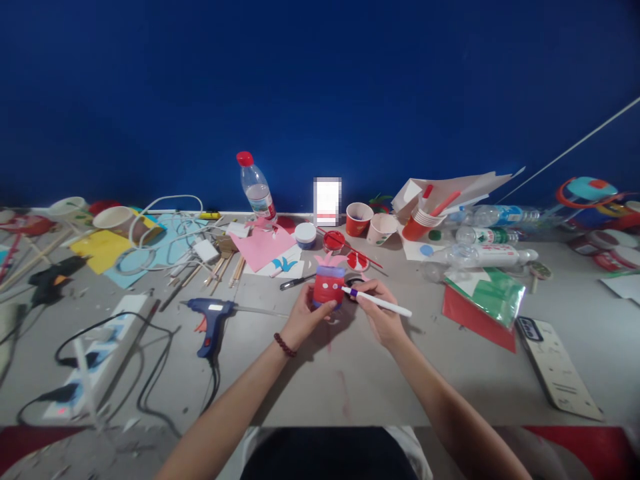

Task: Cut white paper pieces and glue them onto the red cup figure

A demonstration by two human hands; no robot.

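Observation:
My left hand [305, 317], with a beaded bracelet at the wrist, is closed around a small red painted cylinder [324, 292]. The cylinder has purple-blue bands at top and bottom, two white dots on its side and pink paper points rising above it. In my right hand [383, 317] is a white marker pen [387, 305] with a purple band. Its tip is close to the right-hand white dot; whether it touches I cannot tell. Behind my right fingers lies a dark round thing [354, 288], partly hidden.
A blue glue gun [213, 320] and a white power strip [107, 353] with cords lie left. Behind stand a red-capped bottle [255, 187], paint jars [305, 235] and paper cups [359, 220]. To the right are plastic bottles [480, 255], coloured sheets [480, 307] and a phone [557, 367].

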